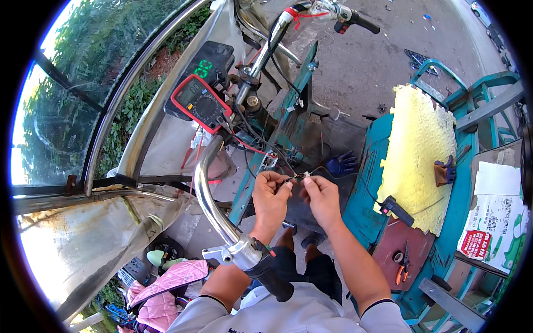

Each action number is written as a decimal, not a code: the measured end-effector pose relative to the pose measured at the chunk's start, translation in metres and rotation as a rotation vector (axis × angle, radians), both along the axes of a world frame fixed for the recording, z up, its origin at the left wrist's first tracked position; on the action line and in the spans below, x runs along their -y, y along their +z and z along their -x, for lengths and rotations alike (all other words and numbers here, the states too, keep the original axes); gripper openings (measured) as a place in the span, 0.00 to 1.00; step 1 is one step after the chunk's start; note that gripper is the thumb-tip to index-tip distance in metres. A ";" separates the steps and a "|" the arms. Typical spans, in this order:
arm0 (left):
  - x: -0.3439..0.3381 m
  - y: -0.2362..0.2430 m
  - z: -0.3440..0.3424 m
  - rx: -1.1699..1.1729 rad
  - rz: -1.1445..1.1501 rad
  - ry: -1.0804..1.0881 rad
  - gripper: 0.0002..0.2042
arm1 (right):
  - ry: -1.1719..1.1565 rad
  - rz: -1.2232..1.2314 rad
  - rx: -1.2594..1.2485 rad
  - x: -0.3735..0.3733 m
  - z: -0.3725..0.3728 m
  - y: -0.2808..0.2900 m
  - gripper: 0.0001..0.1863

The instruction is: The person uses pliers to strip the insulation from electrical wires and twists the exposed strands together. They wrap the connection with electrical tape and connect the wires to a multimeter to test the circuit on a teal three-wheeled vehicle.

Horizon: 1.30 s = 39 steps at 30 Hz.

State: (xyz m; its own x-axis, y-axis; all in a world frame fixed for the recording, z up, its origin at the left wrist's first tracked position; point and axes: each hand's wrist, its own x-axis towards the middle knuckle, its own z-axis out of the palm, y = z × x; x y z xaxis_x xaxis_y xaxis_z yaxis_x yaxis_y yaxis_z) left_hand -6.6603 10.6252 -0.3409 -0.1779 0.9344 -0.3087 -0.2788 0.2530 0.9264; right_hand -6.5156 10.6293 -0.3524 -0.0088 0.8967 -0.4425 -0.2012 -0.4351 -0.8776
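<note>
My left hand [270,201] pinches a thin dark wire between thumb and fingers. Close beside it, my right hand [322,202] is closed on a small white wire connector [306,174], and the fingertips partly cover it. The hands meet over the dark floor of a vehicle, just right of a chrome handlebar [206,180]. A red-framed multimeter [201,103] leans by the handlebar stem, its display lit, with leads running down among loose black and red wires. Behind it sits a dark dashboard [214,57] with green lit digits.
A yellow mat [416,150] covers the teal seat at right, bearing a black throttle grip [396,211] and a work glove [444,171]. Below it lie orange-handled pliers [403,263] and black tape [397,256]. A blue glove [341,164] rests beyond my right hand. A pink quilted cover [161,288] is lower left.
</note>
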 end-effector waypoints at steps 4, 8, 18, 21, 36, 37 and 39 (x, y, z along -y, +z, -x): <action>-0.003 0.004 -0.008 -0.081 0.037 0.001 0.13 | 0.056 -0.882 0.932 0.001 -0.005 0.010 0.13; -0.002 0.001 -0.004 -0.045 0.016 -0.012 0.13 | 0.155 -0.996 0.902 -0.009 -0.011 0.011 0.12; -0.006 -0.003 -0.004 -0.169 -0.113 -0.102 0.14 | -0.029 0.266 -0.481 -0.010 0.000 0.011 0.10; -0.002 -0.003 -0.005 -0.138 -0.098 -0.143 0.14 | 0.018 0.260 -0.513 0.005 -0.011 -0.003 0.09; 0.008 0.017 0.021 0.158 0.173 -0.378 0.15 | -0.342 0.397 -0.098 0.006 -0.009 -0.091 0.07; 0.008 0.017 0.021 0.174 0.181 -0.369 0.15 | -0.353 0.399 -0.191 0.002 -0.008 -0.100 0.07; 0.009 0.015 0.021 0.210 0.202 -0.350 0.15 | -0.334 0.392 -0.328 0.001 -0.010 -0.105 0.08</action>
